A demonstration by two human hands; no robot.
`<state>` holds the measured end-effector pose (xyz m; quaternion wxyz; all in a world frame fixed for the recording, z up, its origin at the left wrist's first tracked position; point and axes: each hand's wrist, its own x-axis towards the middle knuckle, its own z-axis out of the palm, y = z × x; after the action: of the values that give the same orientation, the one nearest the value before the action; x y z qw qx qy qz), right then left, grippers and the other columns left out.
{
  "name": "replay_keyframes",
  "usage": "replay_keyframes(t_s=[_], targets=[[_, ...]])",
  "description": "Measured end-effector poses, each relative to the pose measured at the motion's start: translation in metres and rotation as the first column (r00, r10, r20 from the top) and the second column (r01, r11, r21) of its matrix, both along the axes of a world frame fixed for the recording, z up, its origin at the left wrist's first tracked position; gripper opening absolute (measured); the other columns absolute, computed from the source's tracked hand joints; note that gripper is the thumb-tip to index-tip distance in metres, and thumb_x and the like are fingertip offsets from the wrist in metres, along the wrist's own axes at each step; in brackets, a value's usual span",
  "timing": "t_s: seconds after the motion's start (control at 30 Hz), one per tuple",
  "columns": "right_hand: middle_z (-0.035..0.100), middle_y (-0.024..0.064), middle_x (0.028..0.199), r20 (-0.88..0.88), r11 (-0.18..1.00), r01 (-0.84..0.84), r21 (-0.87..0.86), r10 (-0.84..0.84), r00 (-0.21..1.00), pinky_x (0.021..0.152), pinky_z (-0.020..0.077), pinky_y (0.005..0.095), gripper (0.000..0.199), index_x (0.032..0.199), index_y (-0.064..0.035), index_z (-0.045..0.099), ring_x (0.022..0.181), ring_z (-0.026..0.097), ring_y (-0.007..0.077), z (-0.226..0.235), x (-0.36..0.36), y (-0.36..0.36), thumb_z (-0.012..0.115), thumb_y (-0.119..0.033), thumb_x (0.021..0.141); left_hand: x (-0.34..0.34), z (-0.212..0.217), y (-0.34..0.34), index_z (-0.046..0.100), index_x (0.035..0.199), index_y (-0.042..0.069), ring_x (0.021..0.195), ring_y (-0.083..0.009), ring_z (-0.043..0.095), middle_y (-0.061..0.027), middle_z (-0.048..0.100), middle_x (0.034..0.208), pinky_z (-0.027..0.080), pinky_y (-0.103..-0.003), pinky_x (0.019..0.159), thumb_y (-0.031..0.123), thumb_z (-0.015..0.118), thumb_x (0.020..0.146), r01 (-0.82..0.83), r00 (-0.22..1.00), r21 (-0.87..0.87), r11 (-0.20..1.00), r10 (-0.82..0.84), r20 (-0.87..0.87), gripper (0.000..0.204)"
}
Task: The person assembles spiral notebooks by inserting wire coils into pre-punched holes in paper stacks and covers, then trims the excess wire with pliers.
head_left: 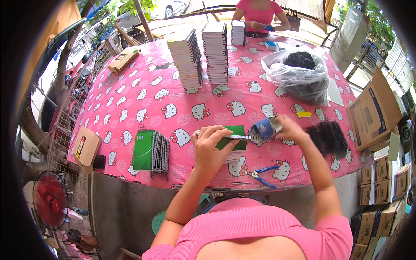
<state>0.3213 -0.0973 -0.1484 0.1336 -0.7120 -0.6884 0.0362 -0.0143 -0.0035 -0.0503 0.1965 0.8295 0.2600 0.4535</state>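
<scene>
My left hand (212, 145) pinches a thin notepad (239, 137), held edge-on above a small stack of green-covered notepads (235, 156). My right hand (289, 129) is closed on a curved blue-and-grey piece (262, 129), like a rolled sleeve, at the notepad's right end. A wire-like coil shows faintly between the two; its detail is too small to make out. Blue-handled pliers (264, 177) lie open on the table near me. To the left stands a row of green spiral notepads (149, 150). A bunch of black spiral coils (327, 138) lies right of my right hand.
Two tall notepad stacks (215, 54) rise at the far middle of the pink table. A plastic bag (299, 78) of black coils sits far right, beside an open carton (372, 110). Small boxes (86, 149) line the left edge. Another person (261, 17) is across the table.
</scene>
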Motion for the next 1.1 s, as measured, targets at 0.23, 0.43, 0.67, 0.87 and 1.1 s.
replay_keyframes(t_s=[0.23, 0.43, 0.67, 0.87, 1.1], targets=[[0.066, 0.0222, 0.099, -0.304, 0.883, 0.467, 0.044, -0.434, 0.848, 0.078, 0.0529, 0.0415, 0.048, 0.111, 0.0003, 0.055, 0.091, 0.066, 0.0325, -0.017, -0.026, 0.029, 0.072, -0.022, 0.072, -0.002, 0.0, 0.003, 0.07, 0.089, 0.01, 0.083, -0.0191, 0.06, -0.0019, 0.068, 0.082, 0.038, -0.034, 0.08, 0.018, 0.084, 0.063, -0.015, 0.998, 0.006, 1.0, 0.015, -0.068, 0.031], [0.067, 0.0057, 0.091, -0.855, 0.973, -0.093, 0.209, 0.228, 0.466, 0.07, 0.0502, 0.0265, 0.029, 0.099, -0.0023, 0.06, 0.083, 0.063, 0.0126, 0.112, -0.086, 0.018, 0.069, -0.005, 0.071, 0.01, -0.001, 0.01, 0.068, 0.093, 0.014, 0.085, -0.0168, 0.06, 0.0014, 0.066, 0.08, 0.035, -0.036, 0.086, 0.024, 0.083, 0.064, 0.018, 0.999, -0.087, 0.996, -0.022, -0.041, 0.035], [0.066, 0.0072, 0.085, -0.654, 0.977, -0.142, 0.159, 0.212, 0.726, 0.068, 0.0499, 0.0291, 0.04, 0.101, -0.0024, 0.061, 0.078, 0.063, 0.0121, 0.11, -0.076, 0.045, 0.07, -0.001, 0.063, 0.006, 0.01, 0.011, 0.068, 0.094, 0.008, 0.086, -0.0218, 0.062, -0.005, 0.067, 0.085, 0.044, -0.035, 0.079, 0.015, 0.083, 0.063, 0.029, 0.999, -0.121, 0.992, -0.034, -0.042, 0.035], [0.067, 0.0057, 0.09, -0.725, 0.929, -0.14, 0.343, 0.356, 0.59, 0.075, 0.0501, 0.0301, 0.038, 0.1, -0.003, 0.06, 0.086, 0.065, 0.0169, 0.115, -0.086, 0.043, 0.07, -0.001, 0.063, -0.01, 0.0, 0.021, 0.068, 0.087, 0.005, 0.088, -0.0189, 0.063, -0.0082, 0.064, 0.093, 0.05, -0.029, 0.073, 0.009, 0.082, 0.065, 0.036, 0.998, -0.283, 0.958, -0.019, 0.062, 0.026], [0.067, 0.017, 0.104, -0.217, 0.943, 0.321, -0.091, -0.333, 0.917, 0.088, 0.0492, 0.0393, 0.047, 0.111, -0.0026, 0.06, 0.1, 0.064, 0.0311, 0.041, -0.033, 0.044, 0.071, -0.011, 0.067, -0.002, -0.016, 0.022, 0.063, 0.101, 0.005, 0.087, -0.0143, 0.061, -0.0052, 0.062, 0.096, 0.051, -0.03, 0.074, 0.008, 0.081, 0.071, 0.192, 0.924, -0.43, 0.882, -0.014, 0.383, 0.035]])
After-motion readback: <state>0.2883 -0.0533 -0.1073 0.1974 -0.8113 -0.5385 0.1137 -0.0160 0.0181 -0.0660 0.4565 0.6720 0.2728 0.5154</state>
